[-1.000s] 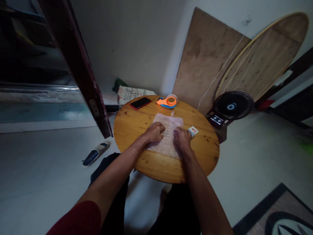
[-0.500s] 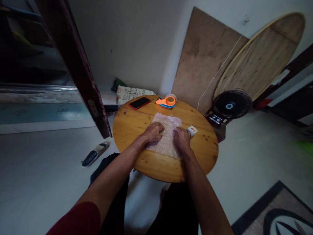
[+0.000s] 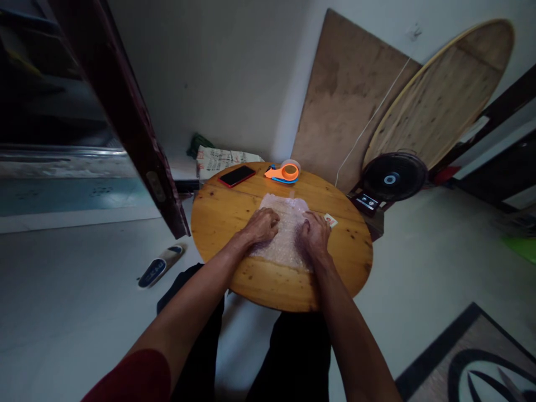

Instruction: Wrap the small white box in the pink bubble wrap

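A sheet of clear bubble wrap [image 3: 287,231] lies flat on the round wooden table [image 3: 347,259]. My left hand [image 3: 263,224] rests on its left part with the fingers curled together; whether they pinch the wrap is hidden. On the right edge of the wrap is my right hand [image 3: 315,231], its fingers bent and the thumb drawn in, and what is under them cannot be made out. A small white box with a red mark [image 3: 330,220] sits just beyond the right hand, partly covered by it.
An orange tape dispenser [image 3: 288,172] and a black phone with a red edge [image 3: 237,176] lie at the table's far side. A black fan [image 3: 393,177] stands behind right. A slipper [image 3: 160,266] is on the floor left.
My right hand has shifted slightly right and away from me, covering more of the small box. My left hand stays at the same place on the wrap. The view has moved slightly.
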The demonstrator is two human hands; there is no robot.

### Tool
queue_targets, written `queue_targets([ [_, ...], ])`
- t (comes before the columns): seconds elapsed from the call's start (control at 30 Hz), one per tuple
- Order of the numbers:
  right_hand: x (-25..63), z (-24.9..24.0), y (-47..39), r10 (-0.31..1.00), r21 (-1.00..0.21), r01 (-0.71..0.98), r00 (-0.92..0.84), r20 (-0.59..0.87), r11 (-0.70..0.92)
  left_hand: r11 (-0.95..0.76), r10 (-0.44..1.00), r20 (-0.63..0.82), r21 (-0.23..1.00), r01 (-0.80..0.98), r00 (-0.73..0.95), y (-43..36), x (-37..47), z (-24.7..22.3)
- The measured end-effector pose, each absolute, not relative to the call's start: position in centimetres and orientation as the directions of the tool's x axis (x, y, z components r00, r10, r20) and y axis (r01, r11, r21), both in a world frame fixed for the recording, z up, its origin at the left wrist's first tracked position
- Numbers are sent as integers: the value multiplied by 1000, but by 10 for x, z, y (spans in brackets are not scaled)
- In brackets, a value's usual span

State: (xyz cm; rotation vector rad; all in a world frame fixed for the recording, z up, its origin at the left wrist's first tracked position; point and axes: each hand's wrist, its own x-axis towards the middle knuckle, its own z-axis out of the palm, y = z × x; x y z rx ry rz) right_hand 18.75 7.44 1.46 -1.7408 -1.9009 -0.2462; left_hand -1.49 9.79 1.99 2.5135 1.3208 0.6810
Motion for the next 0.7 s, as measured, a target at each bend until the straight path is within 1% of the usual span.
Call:
queue_targets([
  [0.1, 190, 17, 74, 829, -209, 975, 50, 557, 82, -572, 819, 309, 387, 723, 483, 99, -15, 18],
  [0.23, 199, 21, 76, 760, -217, 971, 218, 612, -103, -567, 823, 314, 405, 717, 473, 100, -16, 15],
  [0.3, 206, 20, 77, 751, -221, 957, 287, 594, -190, -560, 828, 307, 412, 719, 469, 101, -16, 14],
  [0.37, 212, 17, 79, 785, -218, 946, 323, 529, -241, -557, 830, 301, 404, 725, 470, 101, -16, 14],
  [0.47, 216, 12, 80, 836, -233, 937, 339, 432, -260, -565, 825, 304, 389, 728, 477, 102, -16, 14],
  [0.7, 217, 14, 81, 833, -303, 918, 367, 414, -255, -571, 819, 325, 388, 723, 472, 102, -15, 12],
])
